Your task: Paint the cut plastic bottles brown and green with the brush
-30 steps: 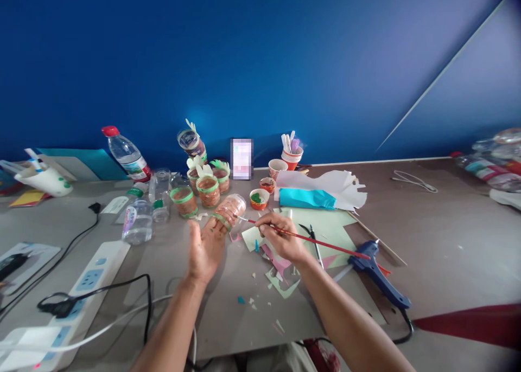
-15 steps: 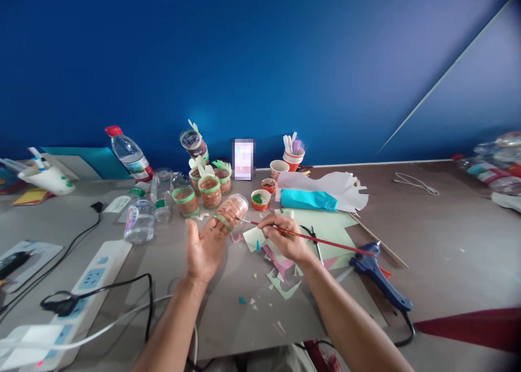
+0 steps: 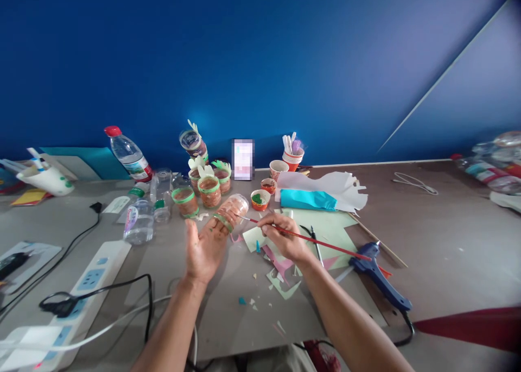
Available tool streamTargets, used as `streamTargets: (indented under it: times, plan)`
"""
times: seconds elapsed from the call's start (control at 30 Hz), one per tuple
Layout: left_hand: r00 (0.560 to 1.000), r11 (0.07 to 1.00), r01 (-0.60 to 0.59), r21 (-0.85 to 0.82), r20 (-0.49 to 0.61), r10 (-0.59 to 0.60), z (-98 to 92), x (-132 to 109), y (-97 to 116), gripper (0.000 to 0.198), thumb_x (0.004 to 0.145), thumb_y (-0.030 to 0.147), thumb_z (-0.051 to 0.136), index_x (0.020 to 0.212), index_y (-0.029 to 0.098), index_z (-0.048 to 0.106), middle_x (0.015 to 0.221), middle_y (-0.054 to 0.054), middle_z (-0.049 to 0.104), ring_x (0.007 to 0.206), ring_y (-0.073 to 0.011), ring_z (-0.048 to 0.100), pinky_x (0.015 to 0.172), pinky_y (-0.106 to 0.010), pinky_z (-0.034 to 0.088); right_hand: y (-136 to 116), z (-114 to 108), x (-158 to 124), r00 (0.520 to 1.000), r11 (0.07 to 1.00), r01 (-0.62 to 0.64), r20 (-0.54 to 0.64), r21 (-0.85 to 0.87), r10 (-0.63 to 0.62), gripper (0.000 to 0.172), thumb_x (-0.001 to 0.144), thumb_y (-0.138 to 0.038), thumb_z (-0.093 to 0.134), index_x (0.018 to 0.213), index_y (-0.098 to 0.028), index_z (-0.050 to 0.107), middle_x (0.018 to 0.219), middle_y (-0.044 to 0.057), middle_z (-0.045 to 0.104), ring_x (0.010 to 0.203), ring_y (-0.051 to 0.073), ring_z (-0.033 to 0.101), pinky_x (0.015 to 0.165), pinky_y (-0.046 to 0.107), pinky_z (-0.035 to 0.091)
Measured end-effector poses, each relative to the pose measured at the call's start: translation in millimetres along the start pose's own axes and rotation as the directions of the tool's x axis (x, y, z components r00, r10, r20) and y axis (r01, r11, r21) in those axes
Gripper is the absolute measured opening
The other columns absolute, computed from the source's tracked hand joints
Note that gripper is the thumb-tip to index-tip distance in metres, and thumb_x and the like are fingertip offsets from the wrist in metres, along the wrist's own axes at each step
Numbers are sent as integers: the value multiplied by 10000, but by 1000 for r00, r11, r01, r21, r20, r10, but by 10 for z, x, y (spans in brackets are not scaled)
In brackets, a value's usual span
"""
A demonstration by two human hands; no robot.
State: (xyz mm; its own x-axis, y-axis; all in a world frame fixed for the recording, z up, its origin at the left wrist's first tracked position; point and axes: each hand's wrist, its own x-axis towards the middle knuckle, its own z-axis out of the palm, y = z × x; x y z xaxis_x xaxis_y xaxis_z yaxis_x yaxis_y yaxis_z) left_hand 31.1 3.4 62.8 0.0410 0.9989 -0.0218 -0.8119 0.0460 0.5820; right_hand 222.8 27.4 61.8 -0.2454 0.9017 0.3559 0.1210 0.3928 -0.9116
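Observation:
My left hand [image 3: 207,247] carries a clear plastic cup [image 3: 235,210], streaked with brown paint and ringed by a green rim. Its fingers reach to the cup's open end and seem to be inside; the thumb stands apart. In my right hand [image 3: 285,236] is a red-handled paintbrush [image 3: 321,243], pinched near its front, with the bristles touching the cup's painted side. Beyond the hands sit a small paper cup of green paint [image 3: 260,199] and another of brown paint [image 3: 268,185]. Several brown-painted cups with green rims [image 3: 209,191] stand behind my left hand.
A blue glue gun [image 3: 382,277] lies to the right, near a wooden stick [image 3: 386,244] and a craft knife [image 3: 316,244]. Paper scraps [image 3: 285,285] litter the front. Plastic bottles [image 3: 139,223] and a corded power strip [image 3: 93,285] occupy the left. A phone-like screen [image 3: 243,159] leans at the wall.
The brush tip has shifted slightly left along the cup's painted side. Both hands stay nearly where they were, still holding the cup and the paintbrush.

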Motion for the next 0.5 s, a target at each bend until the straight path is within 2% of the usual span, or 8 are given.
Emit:
streamTargets:
  times: [0.2,0.37,0.5]
  plan:
    - [1000,999,26,28,11,-27,-10,-10,-21,753,831,732,402,1172,104,641,1236,-165,650,1283,-284,507,1121,-411,338,36,19,4,1000,1000,-28,-1,-9,28,168,770,-178,531,793,-180,698,660,21,615,618,143,540,553,247,405]
    - [1000,1000,-19,24,18,19,-9,6,17,764,845,734,356,1145,98,655,1238,-165,650,1288,-290,498,1133,-428,316,39,-1,5,999,999,-36,22,-21,37,162,752,-165,528,741,-175,689,639,13,593,604,139,523,537,242,385]
    - [1000,1000,-5,5,5,5,-3,-3,15,762,842,733,367,1169,102,641,1235,-170,649,1283,-295,501,1119,-440,335,31,-3,16,997,997,-74,-28,25,75,161,746,-186,530,742,-171,690,621,2,576,566,123,503,529,240,384]
